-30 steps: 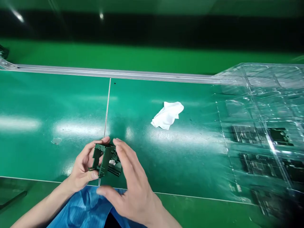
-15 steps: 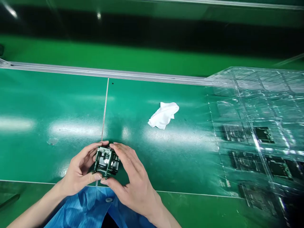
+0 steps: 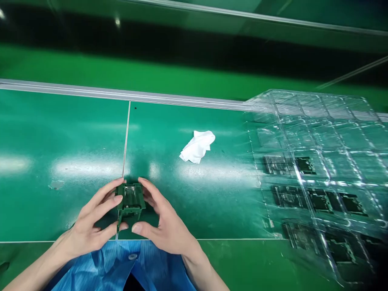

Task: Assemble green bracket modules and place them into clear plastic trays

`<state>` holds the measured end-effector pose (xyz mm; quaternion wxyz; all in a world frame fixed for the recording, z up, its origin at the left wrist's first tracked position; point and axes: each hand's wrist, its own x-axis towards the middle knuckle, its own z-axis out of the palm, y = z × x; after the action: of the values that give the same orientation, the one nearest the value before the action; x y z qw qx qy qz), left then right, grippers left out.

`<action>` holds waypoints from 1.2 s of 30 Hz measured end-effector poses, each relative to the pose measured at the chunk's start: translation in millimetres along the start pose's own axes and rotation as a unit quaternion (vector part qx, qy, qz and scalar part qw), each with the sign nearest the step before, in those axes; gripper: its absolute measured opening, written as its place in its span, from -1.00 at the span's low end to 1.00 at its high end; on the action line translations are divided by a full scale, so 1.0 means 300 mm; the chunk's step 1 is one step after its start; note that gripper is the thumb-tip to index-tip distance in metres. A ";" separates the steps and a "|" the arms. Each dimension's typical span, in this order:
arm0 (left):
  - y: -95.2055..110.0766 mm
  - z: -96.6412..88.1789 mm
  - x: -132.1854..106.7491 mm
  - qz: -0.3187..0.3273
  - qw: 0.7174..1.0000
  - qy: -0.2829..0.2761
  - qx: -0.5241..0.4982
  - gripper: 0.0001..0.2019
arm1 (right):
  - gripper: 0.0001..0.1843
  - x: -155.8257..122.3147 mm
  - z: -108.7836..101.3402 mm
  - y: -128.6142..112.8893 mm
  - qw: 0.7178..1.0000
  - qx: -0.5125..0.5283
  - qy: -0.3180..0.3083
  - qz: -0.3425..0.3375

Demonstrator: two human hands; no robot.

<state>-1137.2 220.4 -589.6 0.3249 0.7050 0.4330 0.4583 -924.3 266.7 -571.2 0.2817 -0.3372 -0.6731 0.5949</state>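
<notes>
A small dark green plastic frame part [image 3: 130,201] is held over the green table mat [image 3: 212,202] near its front edge. My left hand [image 3: 91,224] grips it from the left, fingers curled round its side. From the right, my right hand [image 3: 163,226] pinches it between thumb and fingers. A metal piece shows inside the part's top.
A crumpled white cloth [image 3: 197,146] lies on the mat behind the hands. A stack of clear plastic trays [image 3: 318,133] with several dark parts [image 3: 303,196] in pockets fills the right side. A metal rail [image 3: 121,95] runs along the mat's far edge. A blue garment [image 3: 121,266] is below.
The part has been turned in both hands, from lying sideways to facing up. My right hand closed onto it. The view has shifted slightly to the right.
</notes>
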 end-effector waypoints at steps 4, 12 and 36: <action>-0.004 0.003 0.003 0.005 0.999 -0.030 0.010 -0.30 | -0.04 0.004 0.021 0.008 0.999 0.038 0.026 -0.006; -0.005 0.009 -0.015 -0.068 0.995 -0.017 -0.077 -0.26 | -0.01 -0.010 0.032 0.041 0.984 -0.107 0.090 -0.112; 0.022 -0.022 0.055 -0.037 0.994 -0.039 -0.092 -0.45 | -0.43 0.028 0.001 0.087 0.844 -0.343 0.111 -0.397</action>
<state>-1137.9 232.9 -575.4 0.4217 0.6728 0.4020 0.4559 -926.7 274.8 -597.3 0.4329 -0.1802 -0.8747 0.1226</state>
